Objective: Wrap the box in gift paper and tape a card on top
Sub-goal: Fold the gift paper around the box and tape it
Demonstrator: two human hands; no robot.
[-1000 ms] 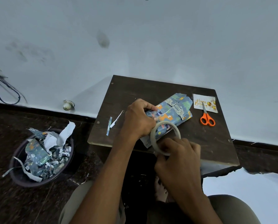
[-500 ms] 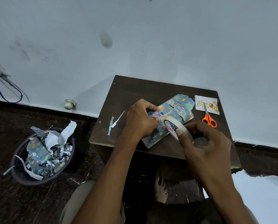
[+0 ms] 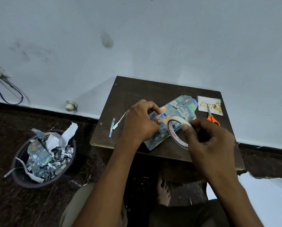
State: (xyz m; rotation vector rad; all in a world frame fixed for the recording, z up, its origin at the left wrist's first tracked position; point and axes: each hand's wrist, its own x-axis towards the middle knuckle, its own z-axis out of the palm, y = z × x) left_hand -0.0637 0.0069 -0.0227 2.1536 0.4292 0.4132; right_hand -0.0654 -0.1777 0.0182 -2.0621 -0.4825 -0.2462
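A box wrapped in blue patterned gift paper (image 3: 178,112) lies slantwise on the small dark wooden table (image 3: 137,90). My left hand (image 3: 140,120) grips the near left part of the box, fingers curled over its top. Over the box's near right side my right hand (image 3: 207,136) holds a roll of clear tape (image 3: 178,130) upright, thumb on its rim. A white "Happy Birthday" card (image 3: 209,104) lies flat at the table's far right corner.
Orange-handled scissors (image 3: 213,119) lie partly on the card. Paper strips (image 3: 115,124) lie at the table's left. A dark bin (image 3: 22,177) full of paper scraps stands on the floor at left. A wall is right behind the table. White sheet (image 3: 259,202) at lower right.
My right hand has brought the tape roll up from the table's near edge over the box and turned it upright. My left hand has stayed on the box.
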